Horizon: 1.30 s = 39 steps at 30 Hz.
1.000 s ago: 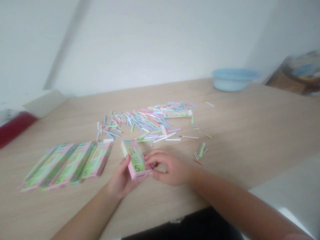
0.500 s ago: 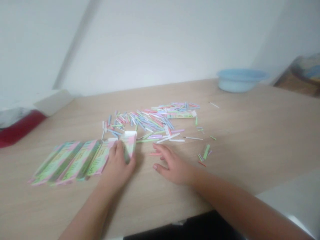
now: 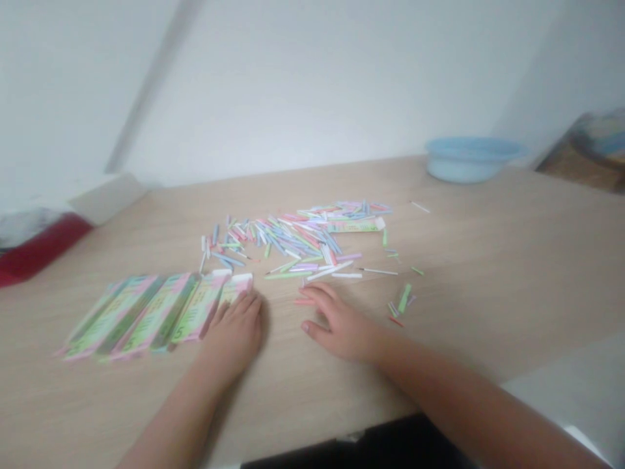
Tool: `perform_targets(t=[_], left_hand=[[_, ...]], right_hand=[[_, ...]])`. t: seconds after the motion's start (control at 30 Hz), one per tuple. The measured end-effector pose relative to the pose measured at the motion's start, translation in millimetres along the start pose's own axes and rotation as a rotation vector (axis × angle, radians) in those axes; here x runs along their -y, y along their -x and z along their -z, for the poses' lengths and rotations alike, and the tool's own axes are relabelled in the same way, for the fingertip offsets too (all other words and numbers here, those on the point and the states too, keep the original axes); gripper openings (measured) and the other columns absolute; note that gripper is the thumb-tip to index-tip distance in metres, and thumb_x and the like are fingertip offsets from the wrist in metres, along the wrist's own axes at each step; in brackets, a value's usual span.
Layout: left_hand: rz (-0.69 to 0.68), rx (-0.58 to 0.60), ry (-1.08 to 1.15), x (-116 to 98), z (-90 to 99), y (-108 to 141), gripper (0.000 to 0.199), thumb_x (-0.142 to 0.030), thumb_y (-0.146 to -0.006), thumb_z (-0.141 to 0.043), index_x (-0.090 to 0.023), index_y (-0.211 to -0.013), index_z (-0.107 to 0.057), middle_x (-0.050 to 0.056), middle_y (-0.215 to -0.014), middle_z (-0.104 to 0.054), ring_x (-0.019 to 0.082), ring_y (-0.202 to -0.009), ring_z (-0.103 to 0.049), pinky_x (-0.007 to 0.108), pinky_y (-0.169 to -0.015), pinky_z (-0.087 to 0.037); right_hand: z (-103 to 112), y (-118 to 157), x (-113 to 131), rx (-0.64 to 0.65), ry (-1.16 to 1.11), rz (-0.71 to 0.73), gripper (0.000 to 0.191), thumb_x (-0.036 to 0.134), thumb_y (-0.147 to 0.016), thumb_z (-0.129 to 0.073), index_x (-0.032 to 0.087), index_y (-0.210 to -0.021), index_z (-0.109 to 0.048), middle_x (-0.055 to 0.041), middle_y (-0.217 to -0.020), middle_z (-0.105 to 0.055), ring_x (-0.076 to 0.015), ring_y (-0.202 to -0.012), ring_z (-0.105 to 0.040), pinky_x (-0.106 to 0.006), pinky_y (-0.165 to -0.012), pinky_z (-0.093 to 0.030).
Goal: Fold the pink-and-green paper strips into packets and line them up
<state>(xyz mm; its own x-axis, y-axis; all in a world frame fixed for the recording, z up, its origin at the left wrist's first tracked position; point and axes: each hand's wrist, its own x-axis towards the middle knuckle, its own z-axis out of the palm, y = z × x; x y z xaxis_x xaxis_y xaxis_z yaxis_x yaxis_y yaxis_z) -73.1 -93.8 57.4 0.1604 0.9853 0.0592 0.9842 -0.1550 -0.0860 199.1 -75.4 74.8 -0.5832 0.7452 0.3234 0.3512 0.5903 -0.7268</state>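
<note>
Several pink and green boxes (image 3: 149, 316) lie side by side at the left of the table. My left hand (image 3: 237, 326) rests with flat fingers on the rightmost box (image 3: 240, 284), covering its lower part. My right hand (image 3: 336, 324) is at the table's middle, fingers apart and holding nothing; a small orange stick (image 3: 303, 301) lies by its fingertips. Beyond the hands a loose pile of coloured sticks (image 3: 293, 236) spreads over the table, with another pink and green box (image 3: 355, 225) on its right part.
A light blue basin (image 3: 472, 159) stands at the back right. Some loose pieces (image 3: 403, 298) lie right of my right hand. At the far left are a red object (image 3: 43, 247) and a cream-coloured one (image 3: 107, 198). A wall (image 3: 312, 85) rises behind the table.
The rightmost box, earlier raised and tilted under my left hand, now lies flat beside the others. My left hand has flattened onto it. My right hand has hardly moved.
</note>
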Motion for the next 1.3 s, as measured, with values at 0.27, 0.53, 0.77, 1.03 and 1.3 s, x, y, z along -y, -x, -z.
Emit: perform_targets(t=[0.27, 0.53, 0.77, 1.03, 1.3], left_hand=[[-0.025, -0.109, 0.003, -7.7, 0.1, 2.3, 0.053, -0.019, -0.101, -0.034, -0.012, -0.151, -0.05, 0.015, -0.158, -0.047, 0.037, -0.152, -0.033, 0.067, -0.121, -0.026], [-0.325, -0.139, 0.368, -56.3, -13.5, -1.1, 0.055, -0.029, -0.101, -0.043, -0.017, -0.155, -0.042, 0.014, -0.162, -0.042, 0.032, -0.153, -0.031, 0.056, -0.123, -0.032], [-0.301, -0.1, 0.476, -60.9, -10.9, -11.2, 0.062, -0.031, -0.101, -0.043, -0.015, -0.16, -0.032, 0.017, -0.163, -0.038, 0.031, -0.154, -0.029, 0.055, -0.125, -0.03], [-0.249, -0.102, 0.516, -59.6, -17.4, -10.5, 0.065, -0.035, -0.101, -0.046, -0.021, -0.162, -0.03, 0.014, -0.165, -0.037, 0.031, -0.153, -0.033, 0.054, -0.124, -0.034], [-0.239, -0.115, 0.541, -57.0, -22.4, -11.2, 0.07, -0.037, -0.099, -0.049, -0.022, -0.164, -0.026, 0.015, -0.162, -0.04, 0.034, -0.15, -0.039, 0.055, -0.121, -0.038]], right_hand=[[2.8, -2.6, -3.2, 0.012, 0.009, 0.02, 0.043, 0.026, -0.097, -0.061, 0.021, -0.139, -0.056, -0.0134, -0.153, -0.045, -0.0236, -0.146, -0.04, -0.045, -0.125, -0.031], [26.6, -15.4, -0.2, -0.153, 0.046, 0.045, 0.039, 0.024, -0.098, -0.058, 0.025, -0.136, -0.056, -0.0101, -0.141, -0.058, -0.0239, -0.134, -0.053, -0.047, -0.113, -0.046], [82.8, -77.7, -89.5, -0.102, 0.645, -0.193, 0.052, 0.017, -0.094, -0.054, 0.013, -0.146, -0.048, -0.0162, -0.145, -0.055, -0.0258, -0.136, -0.048, -0.041, -0.118, -0.036], [146.2, -128.9, -180.6, 0.024, 0.857, -0.446, 0.065, 0.001, -0.087, -0.054, 0.006, -0.151, -0.044, -0.0266, -0.154, -0.045, -0.0405, -0.147, -0.032, -0.061, -0.118, -0.028], [149.9, -149.0, -193.0, 0.139, 0.942, -0.52, 0.044, 0.038, -0.098, -0.066, 0.019, -0.137, -0.058, -0.0115, -0.143, -0.056, -0.0304, -0.126, -0.058, -0.056, -0.105, -0.049]])
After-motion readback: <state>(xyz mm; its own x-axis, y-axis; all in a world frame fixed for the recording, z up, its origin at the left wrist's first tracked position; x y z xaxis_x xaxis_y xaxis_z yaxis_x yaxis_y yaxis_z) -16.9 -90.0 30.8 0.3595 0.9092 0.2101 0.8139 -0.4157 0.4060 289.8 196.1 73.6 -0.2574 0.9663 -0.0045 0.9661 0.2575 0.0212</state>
